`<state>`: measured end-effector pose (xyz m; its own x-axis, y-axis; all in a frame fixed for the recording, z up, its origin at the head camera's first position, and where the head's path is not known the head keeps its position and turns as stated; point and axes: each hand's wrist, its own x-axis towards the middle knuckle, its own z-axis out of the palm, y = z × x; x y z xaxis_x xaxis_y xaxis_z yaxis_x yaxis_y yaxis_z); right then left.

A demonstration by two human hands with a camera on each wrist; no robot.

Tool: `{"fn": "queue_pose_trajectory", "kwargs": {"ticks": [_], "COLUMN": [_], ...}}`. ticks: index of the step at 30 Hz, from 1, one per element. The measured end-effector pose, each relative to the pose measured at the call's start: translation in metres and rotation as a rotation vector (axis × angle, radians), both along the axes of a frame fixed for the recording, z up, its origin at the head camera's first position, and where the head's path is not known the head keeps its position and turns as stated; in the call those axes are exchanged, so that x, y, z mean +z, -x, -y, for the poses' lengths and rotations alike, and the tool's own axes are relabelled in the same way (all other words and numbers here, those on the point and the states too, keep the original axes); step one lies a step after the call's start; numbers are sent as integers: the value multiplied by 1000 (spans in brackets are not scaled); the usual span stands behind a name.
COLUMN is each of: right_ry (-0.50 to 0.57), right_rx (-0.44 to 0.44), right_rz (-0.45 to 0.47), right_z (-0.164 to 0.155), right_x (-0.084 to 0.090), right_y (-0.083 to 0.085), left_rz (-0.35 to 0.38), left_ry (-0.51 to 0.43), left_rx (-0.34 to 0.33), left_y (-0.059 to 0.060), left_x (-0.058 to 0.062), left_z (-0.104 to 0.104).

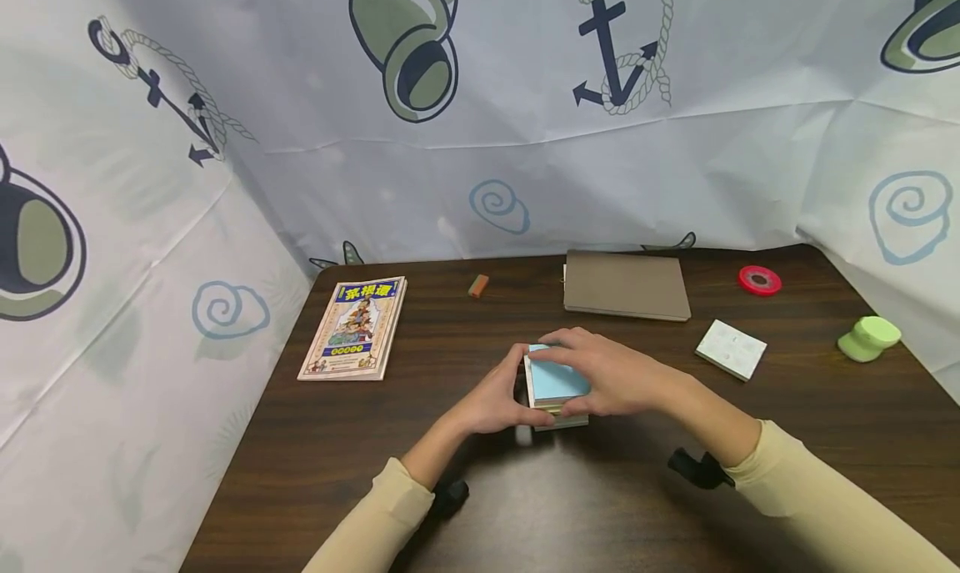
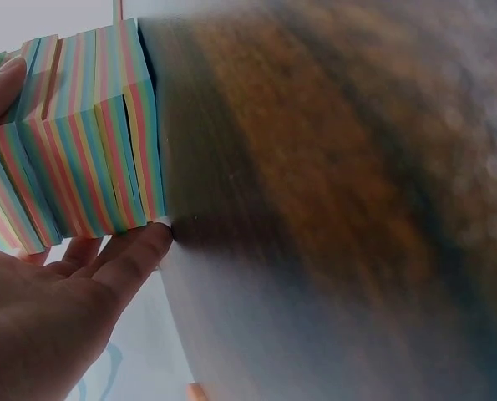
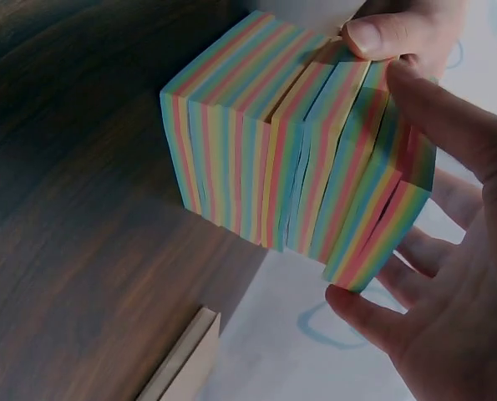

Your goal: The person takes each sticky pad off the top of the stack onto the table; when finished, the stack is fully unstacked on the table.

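Observation:
A tall stack of sticky note pads (image 1: 557,381) with a light blue top stands on the table between both hands. Its sides show stripes of pink, yellow, green and blue in the wrist views, and the layers sit slightly out of line. My left hand (image 1: 495,402) grips it from the left, thumb at the near face, with fingertips low beside the table in the left wrist view. From the right, my right hand (image 1: 618,377) holds the upper pads (image 3: 373,184), thumb at the near side and fingers across the far edge.
A comic-style book (image 1: 352,331) lies at left and a small orange eraser (image 1: 477,286) behind. Toward the back right are a brown notebook (image 1: 626,285), a red round roll (image 1: 760,280), a white flat block (image 1: 731,349) and a green jar-like object (image 1: 868,338). Printed cloth (image 1: 480,148) hangs behind the table.

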<state>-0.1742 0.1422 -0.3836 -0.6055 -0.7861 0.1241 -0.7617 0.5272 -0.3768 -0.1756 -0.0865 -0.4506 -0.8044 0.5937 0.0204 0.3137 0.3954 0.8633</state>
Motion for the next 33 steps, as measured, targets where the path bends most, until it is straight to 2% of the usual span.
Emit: {"fn": "queue_pose_trajectory", "kwargs": {"ticks": [1, 5, 8, 12, 14, 21, 25, 28, 33], "right_ry": [3, -8, -22, -22, -14, 18, 77, 122, 115], "right_rx": [3, -7, -18, -20, -21, -36, -61, -121, -277], "right_rz": [5, 22, 15, 0, 2, 17, 4, -2, -13], "right_z": [1, 3, 4, 4, 4, 1, -9, -27, -77], "right_x": [0, 0, 0, 0, 0, 3, 9, 14, 14], "right_y": [1, 1, 1, 1, 1, 1, -2, -7, -19], "left_rz": [1, 39, 55, 28, 22, 6, -7, -18, -27], "left_ry": [-1, -18, -24, -17, -13, -11, -1, 10, 34], "left_rx": [1, 0, 0, 0, -5, -15, -10, -2, 20], "left_y": [0, -9, -10, 0, 1, 1, 1, 2, 1], "left_x": [0, 21, 23, 1, -1, -1, 1, 1, 0], "left_z": [0, -1, -2, -1, -1, 1, 0, -1, -2]}}
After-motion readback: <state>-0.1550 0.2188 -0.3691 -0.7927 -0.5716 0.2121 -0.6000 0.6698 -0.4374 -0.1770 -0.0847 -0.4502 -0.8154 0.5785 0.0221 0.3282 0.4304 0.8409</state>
